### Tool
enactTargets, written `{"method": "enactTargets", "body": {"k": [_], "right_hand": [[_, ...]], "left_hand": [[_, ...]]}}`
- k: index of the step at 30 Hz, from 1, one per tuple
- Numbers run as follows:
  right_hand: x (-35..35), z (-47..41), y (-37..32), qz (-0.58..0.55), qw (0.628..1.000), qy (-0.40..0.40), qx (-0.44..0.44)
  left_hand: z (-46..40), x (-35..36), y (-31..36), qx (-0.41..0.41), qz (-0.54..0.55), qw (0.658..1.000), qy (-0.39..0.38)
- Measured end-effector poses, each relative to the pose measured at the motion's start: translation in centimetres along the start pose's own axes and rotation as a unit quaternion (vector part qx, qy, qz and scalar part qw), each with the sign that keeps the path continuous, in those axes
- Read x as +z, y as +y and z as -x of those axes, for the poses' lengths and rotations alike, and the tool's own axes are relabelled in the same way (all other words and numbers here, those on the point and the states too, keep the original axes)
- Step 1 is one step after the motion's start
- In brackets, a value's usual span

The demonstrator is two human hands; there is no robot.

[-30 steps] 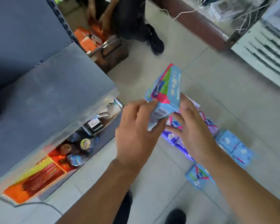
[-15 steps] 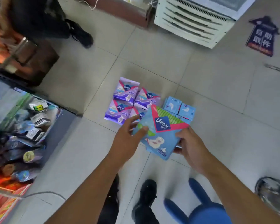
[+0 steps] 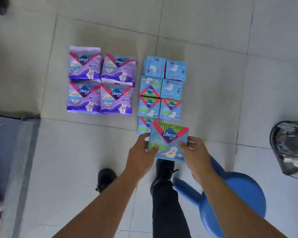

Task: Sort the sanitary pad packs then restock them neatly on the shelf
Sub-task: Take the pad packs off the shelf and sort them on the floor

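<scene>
While half a second back the view took in a cooler and more floor, now looks straight down: purple packs [image 3: 100, 79] in a square at left, blue packs [image 3: 162, 88] in two columns beside them. Left hand [image 3: 141, 152] and right hand [image 3: 194, 152] pinching held pack [image 3: 168, 143] by its side edges, lowered to the columns' near end, right slot apparently free – sorting nearly done, restocking not begun

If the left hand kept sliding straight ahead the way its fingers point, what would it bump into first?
Probably the blue pack on the floor just beyond the left hand, partly hidden under the held blue pack. Height above the floor is unclear.
</scene>
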State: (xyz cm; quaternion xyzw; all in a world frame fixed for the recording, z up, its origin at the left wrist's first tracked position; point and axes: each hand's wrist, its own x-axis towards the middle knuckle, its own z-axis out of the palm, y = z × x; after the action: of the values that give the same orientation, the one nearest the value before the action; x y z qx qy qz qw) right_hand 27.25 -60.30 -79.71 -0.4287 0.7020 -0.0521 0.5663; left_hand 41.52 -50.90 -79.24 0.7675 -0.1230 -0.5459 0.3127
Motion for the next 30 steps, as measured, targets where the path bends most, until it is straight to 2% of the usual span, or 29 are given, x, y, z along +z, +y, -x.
{"method": "enactTargets", "body": {"k": [4, 9, 12, 16, 21, 25, 27, 30], "right_hand": [[-0.2, -9.3, 6.2, 0.049, 0.998, -0.016, 0.020], [-0.2, -20.0, 13.1, 0.033, 0.999, -0.008, 0.038], [0.9, -24.9, 16.2, 0.011, 0.998, -0.004, 0.054], [3.2, -28.7, 18.6, 0.014, 0.998, -0.013, 0.052], [4.9, -29.0, 18.1, 0.061, 0.998, -0.014, 0.021], [3.3, -25.0, 14.5, 0.186, 0.982, -0.035, -0.013], [2.4, -21.7, 11.7, 0.265, 0.960, -0.053, -0.077], [2.1, -15.5, 5.4, 0.359, 0.901, -0.079, -0.230]], "left_hand": [[-7.0, 5.8, -3.6, -0.001, -0.057, 0.998, 0.007], [-16.8, 12.4, -8.3, -0.029, -0.081, 0.996, -0.019], [-20.8, 14.1, -10.4, -0.043, -0.101, 0.994, -0.023], [-23.2, 14.2, -12.6, -0.049, -0.104, 0.993, 0.015], [-22.7, 12.0, -13.4, -0.065, -0.132, 0.989, 0.024], [-19.5, 9.7, -11.0, -0.055, -0.140, 0.987, 0.053], [-17.1, 8.0, -9.0, -0.035, -0.143, 0.985, 0.090], [-12.6, 4.7, -5.0, 0.011, -0.163, 0.974, 0.156]]}}
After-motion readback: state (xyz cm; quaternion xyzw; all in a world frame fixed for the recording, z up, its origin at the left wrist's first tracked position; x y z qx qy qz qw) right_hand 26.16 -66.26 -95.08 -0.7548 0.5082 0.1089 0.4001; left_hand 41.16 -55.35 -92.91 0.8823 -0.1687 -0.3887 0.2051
